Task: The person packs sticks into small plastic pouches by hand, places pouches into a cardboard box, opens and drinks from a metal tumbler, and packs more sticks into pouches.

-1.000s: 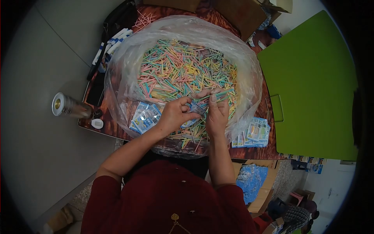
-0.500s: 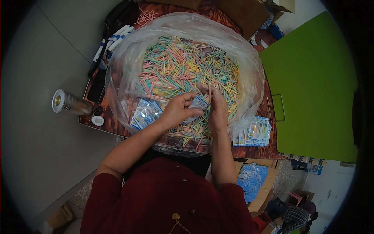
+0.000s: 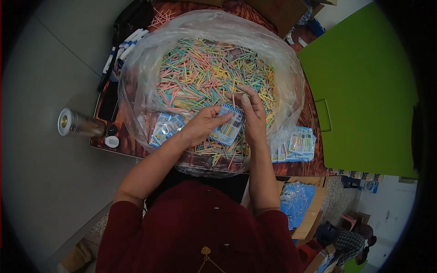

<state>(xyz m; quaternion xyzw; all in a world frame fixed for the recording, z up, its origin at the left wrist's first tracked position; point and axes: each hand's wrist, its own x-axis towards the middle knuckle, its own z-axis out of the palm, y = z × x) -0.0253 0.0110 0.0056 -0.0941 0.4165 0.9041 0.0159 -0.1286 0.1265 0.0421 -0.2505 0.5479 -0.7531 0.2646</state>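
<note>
Pastel sticks (image 3: pixel 200 68) filled a plastic bag (image 3: pixel 291 91) beneath the hands (image 3: pixel 202 126), with cardboard boxes (image 3: pixel 287 14) beyond, in a packing workshop.

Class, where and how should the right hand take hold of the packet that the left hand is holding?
Probably best by the lower right edge, pinched between thumb and fingers from the right. The packet is flat and thin, and the left hand grips its upper left part, leaving that edge uncovered beside the right hand.

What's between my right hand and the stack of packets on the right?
In the head view, sticks and the crumpled side of the clear bag lie between your right hand and those packets.
</note>
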